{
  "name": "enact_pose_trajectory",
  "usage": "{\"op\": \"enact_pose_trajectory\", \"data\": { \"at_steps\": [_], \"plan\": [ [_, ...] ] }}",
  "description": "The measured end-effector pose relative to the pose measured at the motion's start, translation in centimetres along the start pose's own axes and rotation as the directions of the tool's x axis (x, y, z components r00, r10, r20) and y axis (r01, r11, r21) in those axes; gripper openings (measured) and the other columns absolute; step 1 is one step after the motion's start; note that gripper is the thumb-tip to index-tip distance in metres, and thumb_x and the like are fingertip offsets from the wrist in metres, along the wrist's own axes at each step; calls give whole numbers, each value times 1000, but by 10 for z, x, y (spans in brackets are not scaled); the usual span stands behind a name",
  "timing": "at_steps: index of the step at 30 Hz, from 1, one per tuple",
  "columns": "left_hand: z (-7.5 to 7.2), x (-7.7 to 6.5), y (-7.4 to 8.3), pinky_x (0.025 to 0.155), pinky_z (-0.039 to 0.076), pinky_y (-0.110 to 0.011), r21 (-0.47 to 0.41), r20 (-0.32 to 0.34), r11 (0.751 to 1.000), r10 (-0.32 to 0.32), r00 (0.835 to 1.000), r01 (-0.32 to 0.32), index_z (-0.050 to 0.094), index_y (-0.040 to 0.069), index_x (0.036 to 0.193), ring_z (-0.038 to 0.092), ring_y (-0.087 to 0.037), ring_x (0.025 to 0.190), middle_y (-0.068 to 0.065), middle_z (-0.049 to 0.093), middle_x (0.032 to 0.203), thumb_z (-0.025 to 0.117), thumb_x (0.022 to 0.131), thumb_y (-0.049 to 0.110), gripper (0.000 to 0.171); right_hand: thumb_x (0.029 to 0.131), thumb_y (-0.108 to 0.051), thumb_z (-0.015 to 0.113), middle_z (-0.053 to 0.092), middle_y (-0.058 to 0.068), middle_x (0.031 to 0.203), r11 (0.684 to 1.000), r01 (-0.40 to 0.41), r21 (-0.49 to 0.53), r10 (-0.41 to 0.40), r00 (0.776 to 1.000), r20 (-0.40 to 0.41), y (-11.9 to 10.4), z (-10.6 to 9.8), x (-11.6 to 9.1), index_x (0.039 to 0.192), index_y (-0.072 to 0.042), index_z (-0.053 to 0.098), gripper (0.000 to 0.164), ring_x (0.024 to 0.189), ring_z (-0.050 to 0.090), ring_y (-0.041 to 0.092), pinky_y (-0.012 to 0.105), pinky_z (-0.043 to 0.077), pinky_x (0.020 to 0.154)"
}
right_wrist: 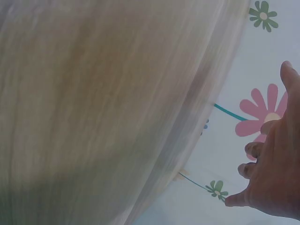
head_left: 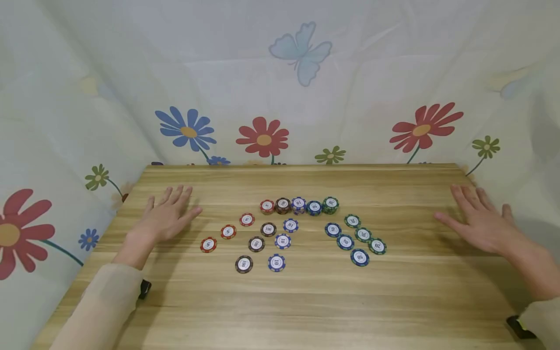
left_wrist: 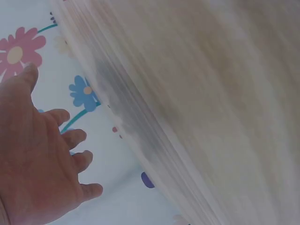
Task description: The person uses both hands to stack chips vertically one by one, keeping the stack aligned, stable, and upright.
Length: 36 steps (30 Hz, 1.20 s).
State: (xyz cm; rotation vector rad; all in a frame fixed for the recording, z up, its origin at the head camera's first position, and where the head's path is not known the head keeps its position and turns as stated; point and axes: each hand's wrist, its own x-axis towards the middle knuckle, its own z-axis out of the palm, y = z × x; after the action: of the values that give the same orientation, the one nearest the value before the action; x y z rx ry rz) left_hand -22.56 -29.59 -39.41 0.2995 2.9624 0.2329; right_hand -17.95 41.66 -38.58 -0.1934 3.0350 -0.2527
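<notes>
My left hand is held out over the left part of the wooden table with its fingers spread. On the far right, my right hand is likewise spread, holding nothing. Between them lie poker chips. A back row has a red stack, a dark brown stack, a light blue stack, a navy stack and a green stack. In front are loose chips: red, brown, light blue, navy and green, three of each. Both wrist views show spread fingers.
The wooden table has its far edge against a pale curtain printed with flowers and a butterfly. More of this fabric hangs at the left side. Dark wrist devices show at the left cuff and right cuff.
</notes>
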Motion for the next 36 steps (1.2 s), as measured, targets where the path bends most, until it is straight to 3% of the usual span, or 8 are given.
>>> {"op": "enact_pose_trajectory", "data": {
  "at_steps": [13,23,36],
  "plan": [
    [-3,5,12,112,-11,-69,7,-5,1000,24,1000,-24,10,13,166,-1,-44,153,-18,3,169,27,104,69,85,104,-58,45,1,38,161,999,46,25,-46,999,0,-12,0,4,162,-3,-5,94,148,-10,55,86,3,97],
    [-1,13,25,113,-9,-69,-7,3,999,45,999,-45,12,14,166,0,-43,153,-17,5,170,31,104,67,83,105,-56,47,10,43,158,996,71,58,-75,995,61,-20,-1,9,158,11,11,93,144,6,62,79,16,104],
    [1,25,37,113,-2,-72,-22,-21,996,82,996,-83,20,13,165,13,-46,152,-18,15,168,35,105,64,80,105,-54,51,34,42,150,989,124,81,-130,989,69,-48,-3,10,153,11,34,82,135,32,61,73,29,104]
  ]
}}
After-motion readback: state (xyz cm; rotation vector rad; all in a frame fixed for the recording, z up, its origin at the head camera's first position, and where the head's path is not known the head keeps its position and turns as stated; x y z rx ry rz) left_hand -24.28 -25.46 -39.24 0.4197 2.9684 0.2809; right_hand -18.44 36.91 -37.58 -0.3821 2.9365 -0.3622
